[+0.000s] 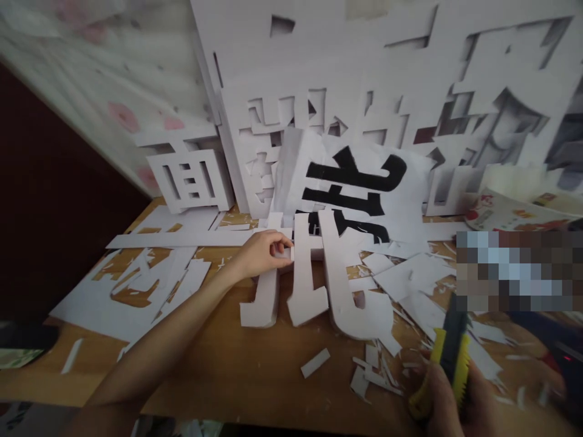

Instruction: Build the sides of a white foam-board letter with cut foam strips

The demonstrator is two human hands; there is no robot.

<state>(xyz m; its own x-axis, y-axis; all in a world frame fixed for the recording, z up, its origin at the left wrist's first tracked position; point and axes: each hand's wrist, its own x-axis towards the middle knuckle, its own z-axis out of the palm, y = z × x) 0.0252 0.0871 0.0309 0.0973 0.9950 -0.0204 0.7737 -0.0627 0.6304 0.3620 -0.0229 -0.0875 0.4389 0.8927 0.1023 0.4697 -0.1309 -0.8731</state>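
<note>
A thick white cut-out character, apparently foam board, stands upright on the wooden table in front of me. My left hand is closed at its left side, thumb and forefinger pinching a small white part between two of its strokes. Whether that part is joined to the character is hard to see. Low on the right, my right hand grips a yellow and black utility knife, pointing upward and apart from the character. Behind the character leans a paper sheet printed with a black character.
White scraps litter the wooden table. Large boards with cut-out openings stand at the back. Another white character stands at back left, and a patterned paper bowl at right. A blurred-out patch covers the right side.
</note>
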